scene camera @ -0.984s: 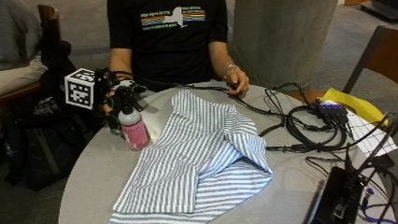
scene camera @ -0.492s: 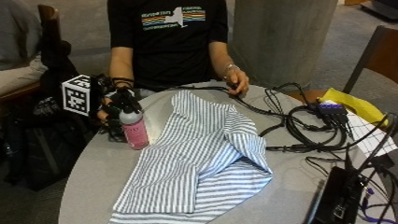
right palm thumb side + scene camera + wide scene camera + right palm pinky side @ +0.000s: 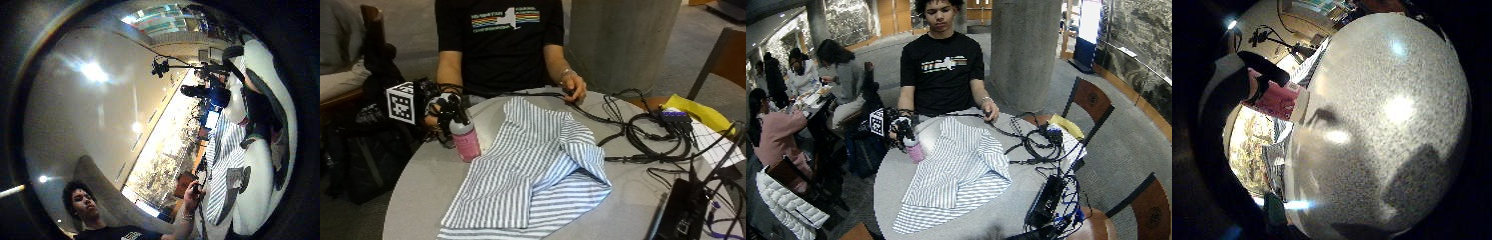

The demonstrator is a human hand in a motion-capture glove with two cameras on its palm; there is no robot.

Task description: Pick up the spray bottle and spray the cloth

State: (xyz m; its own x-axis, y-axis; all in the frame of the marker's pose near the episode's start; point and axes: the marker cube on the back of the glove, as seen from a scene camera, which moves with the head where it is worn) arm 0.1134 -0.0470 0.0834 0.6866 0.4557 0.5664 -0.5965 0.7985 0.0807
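Observation:
A pink spray bottle (image 3: 465, 142) with a black spray head stands upright on the round grey table (image 3: 420, 195), at its left side. My gloved right hand (image 3: 440, 114) curls its fingers round the spray head and neck. In the little finger side palm view, the pink bottle (image 3: 1277, 100) runs out from the palm towards the tabletop. A blue-and-white striped cloth (image 3: 533, 170) lies crumpled across the middle of the table, just right of the bottle. The wide outside view shows the same bottle (image 3: 914, 150) and cloth (image 3: 956, 165).
The person's bare left hand (image 3: 574, 92) rests on black cables at the table's far edge. More coiled cables (image 3: 653, 140), a yellow item (image 3: 696, 112) and a black device (image 3: 679, 215) crowd the right side. A chair (image 3: 726, 55) stands at the right.
The gloved hand has shifted slightly left and down at the spray head. The bottle and cloth have stayed where they were.

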